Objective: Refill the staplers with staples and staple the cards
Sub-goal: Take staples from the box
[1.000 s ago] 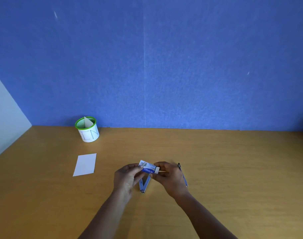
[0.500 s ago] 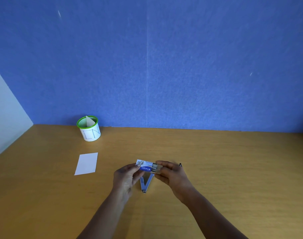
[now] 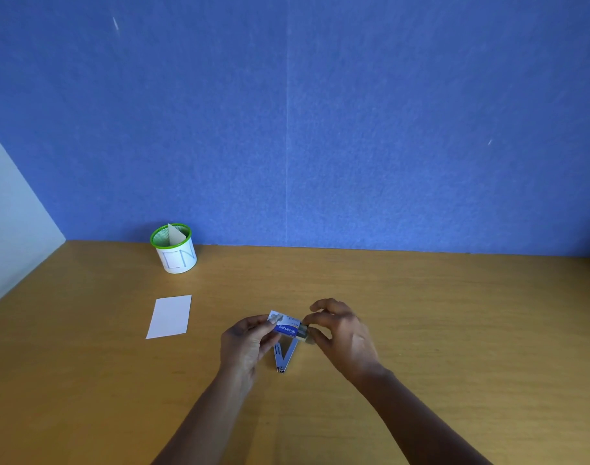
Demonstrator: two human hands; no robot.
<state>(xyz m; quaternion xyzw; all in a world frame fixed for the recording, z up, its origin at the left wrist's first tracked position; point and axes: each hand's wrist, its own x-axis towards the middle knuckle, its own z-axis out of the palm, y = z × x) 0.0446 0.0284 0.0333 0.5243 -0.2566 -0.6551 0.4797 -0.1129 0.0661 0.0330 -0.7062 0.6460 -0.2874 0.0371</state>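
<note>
Two bare forearms enter from the lower edge and converge over the middle of a wooden surface (image 3: 421, 323). Nearest the viewer, an opened stapler (image 3: 284, 356) lies flat on the surface between the two wrists. Its two metal arms are spread into a V, with the hinge toward the viewer and the open ends pointing away.

Directly above the open ends of the V, the left hand (image 3: 248, 342) holds a small blue-and-white staple box (image 3: 284, 325) by its left end. The left fingers (image 3: 258, 323) and thumb are curled and clamped on the box, which is raised off the surface and tilted slightly down to the right.

The right hand (image 3: 345, 333) meets the box at its right end. Its thumb and forefinger are pressed together on a grey insert (image 3: 303, 330) that protrudes from the box. The remaining right fingers (image 3: 324, 304) arch loosely above, apart from the box. Whether the insert is a staple strip or the inner tray cannot be told.

To the left, well apart from the hands, a white card (image 3: 170, 316) lies flat on the surface. Farther back, near the wall, stands a green-rimmed mesh cup (image 3: 177, 258) wrapped in white lettered paper. A second card (image 3: 175, 235) stands inside it, one corner rising above the rim.

A blue wall (image 3: 320, 129) closes the rear, and a pale panel (image 3: 11, 223) bounds the left side.
</note>
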